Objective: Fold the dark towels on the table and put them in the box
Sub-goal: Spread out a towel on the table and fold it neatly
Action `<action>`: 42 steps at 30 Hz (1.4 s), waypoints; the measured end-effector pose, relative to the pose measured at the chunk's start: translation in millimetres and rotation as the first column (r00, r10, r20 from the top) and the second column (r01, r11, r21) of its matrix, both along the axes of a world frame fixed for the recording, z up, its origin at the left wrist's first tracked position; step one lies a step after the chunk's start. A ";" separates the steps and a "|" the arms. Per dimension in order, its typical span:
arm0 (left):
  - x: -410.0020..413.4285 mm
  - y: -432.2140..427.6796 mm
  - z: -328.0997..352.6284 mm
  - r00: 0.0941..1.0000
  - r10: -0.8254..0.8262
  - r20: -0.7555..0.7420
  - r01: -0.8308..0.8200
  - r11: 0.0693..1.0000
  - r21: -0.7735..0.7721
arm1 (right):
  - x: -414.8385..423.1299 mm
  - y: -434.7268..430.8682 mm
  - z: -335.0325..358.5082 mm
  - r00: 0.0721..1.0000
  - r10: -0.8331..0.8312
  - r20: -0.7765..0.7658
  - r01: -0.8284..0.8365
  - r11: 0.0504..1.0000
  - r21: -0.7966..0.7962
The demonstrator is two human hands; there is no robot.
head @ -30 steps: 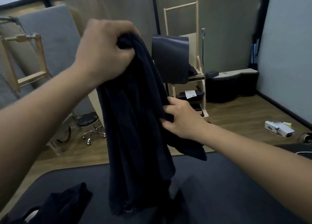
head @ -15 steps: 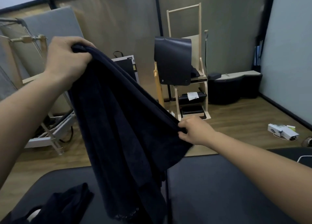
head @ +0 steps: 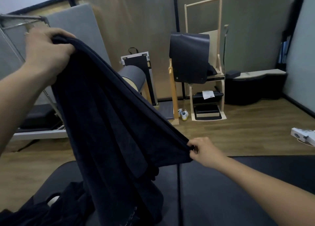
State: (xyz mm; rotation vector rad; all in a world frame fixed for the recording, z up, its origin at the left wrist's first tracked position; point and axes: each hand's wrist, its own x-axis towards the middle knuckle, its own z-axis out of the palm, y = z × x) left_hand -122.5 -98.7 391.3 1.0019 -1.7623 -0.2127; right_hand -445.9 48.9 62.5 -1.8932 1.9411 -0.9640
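Observation:
A dark navy towel [head: 109,123] hangs in the air above the black table [head: 221,191], stretched slantwise between both hands. My left hand [head: 46,52] grips one bunched end high at the upper left. Lower, at centre right, my right hand [head: 202,150] pinches the other end along the same upper edge. The towel's lower part drapes down to the table near the front edge. More dark towels [head: 42,210] lie crumpled on the table at the lower left. No box is in view.
The table has a seam [head: 178,191] down its middle. Beyond it lies a wooden floor with a wooden-framed chair unit [head: 204,69], a padded barrel [head: 134,77], white shoes [head: 183,114] and a white box [head: 303,135] on the floor at right.
My hands have drawn apart: the left moved left, the right slid along the edge to the right and down. The towel went from a hanging bunch to a stretched sheet.

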 end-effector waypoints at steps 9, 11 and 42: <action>20.9 -22.3 -17.1 0.991 0.078 0.110 -0.089 0.991 0.104 | 6.7 13.4 24.6 0.985 -0.052 0.164 0.093 0.962 -0.257; 33.3 -25.4 -31.2 0.980 0.137 0.144 -0.159 0.975 0.156 | 2.0 16.2 52.6 0.983 -0.081 0.165 0.139 0.914 -0.380; -100.0 189.4 -269.3 0.903 -0.207 -0.377 0.418 0.625 0.659 | 72.6 118.3 59.7 0.874 0.070 0.480 0.012 0.986 -0.167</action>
